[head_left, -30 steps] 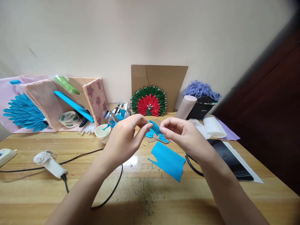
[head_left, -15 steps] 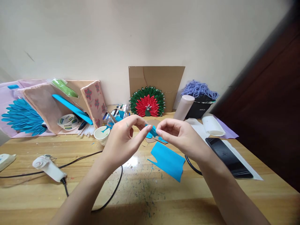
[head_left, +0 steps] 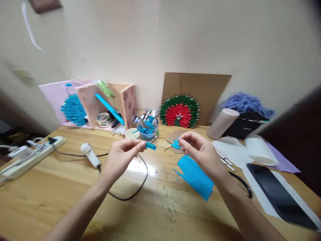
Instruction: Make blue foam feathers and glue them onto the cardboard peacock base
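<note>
My left hand [head_left: 122, 155] is closed in a pinch on a small layered blue petal-like piece [head_left: 151, 146], whose end sticks out past the fingertips. My right hand [head_left: 198, 150] also has its thumb and index finger pressed together. Just behind those fingertips lie blue petals [head_left: 175, 145] on a brown cardboard disc [head_left: 172, 135]; whether the fingers hold anything is unclear. Below my right hand, partly under it, a blue sheet [head_left: 195, 177] with a notched edge rests on the wooden table [head_left: 150, 214].
A white corded tool [head_left: 90, 155] lies left, its black cable looping across the table. Behind stand a paper cup [head_left: 132, 134], a tub of blue scraps [head_left: 147, 132] and a red-green peacock fan [head_left: 179, 113]. A phone [head_left: 278, 194] and scissors [head_left: 227, 160] lie right, a power strip [head_left: 37, 157] left.
My hands have moved apart; the layered blue piece has gone left with my left hand. The view has swung left, showing the power strip.
</note>
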### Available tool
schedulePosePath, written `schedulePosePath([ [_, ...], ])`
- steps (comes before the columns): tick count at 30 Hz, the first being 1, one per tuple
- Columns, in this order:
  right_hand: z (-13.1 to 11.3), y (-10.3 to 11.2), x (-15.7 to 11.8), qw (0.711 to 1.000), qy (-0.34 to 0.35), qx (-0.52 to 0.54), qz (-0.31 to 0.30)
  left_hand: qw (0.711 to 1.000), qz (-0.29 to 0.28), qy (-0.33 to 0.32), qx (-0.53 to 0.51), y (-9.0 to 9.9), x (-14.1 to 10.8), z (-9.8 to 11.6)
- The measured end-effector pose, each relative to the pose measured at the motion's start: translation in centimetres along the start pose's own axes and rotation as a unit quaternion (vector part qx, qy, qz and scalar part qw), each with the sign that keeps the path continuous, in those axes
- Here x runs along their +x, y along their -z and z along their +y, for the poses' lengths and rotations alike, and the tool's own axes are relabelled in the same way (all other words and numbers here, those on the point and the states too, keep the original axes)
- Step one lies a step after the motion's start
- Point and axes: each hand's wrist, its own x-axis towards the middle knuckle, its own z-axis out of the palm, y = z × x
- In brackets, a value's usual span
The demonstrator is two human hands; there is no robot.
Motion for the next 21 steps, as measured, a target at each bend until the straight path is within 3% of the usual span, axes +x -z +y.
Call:
schedulePosePath([
  [3,1.5,-4.4,-1.1,0.988,0.028,-0.1,-0.112,0.995,0.069,0.058,-0.034,4.4,-2.5,-2.8],
  [7,2.4,-11.7,-2.2,0.96,0.066,-0.118,-0.245,0.978,0.18,0.065,-0.082,9.8,-5.9,-5.7],
  [11,0.9,-19.4,-1.1,0.959,0.102,-0.102,-0.244,0.945,0.312,0.043,-0.085,13.6,-7.7,-8.1],
  [16,-0.8,-28.2,1.6,0.961,0.082,-0.138,-0.224,0.902,0.422,0.03,-0.087,16.9,-6.8,-12.7],
  [19,-0.3,-31.4,2.4,0.958,0.074,-0.137,-0.24,0.892,0.441,0.037,-0.095,17.7,-6.2,-15.5],
  [21,0.3,-32.1,2.3,0.955,0.067,-0.138,-0.254,0.89,0.443,0.042,-0.095,17.8,-6.2,-16.6],
])
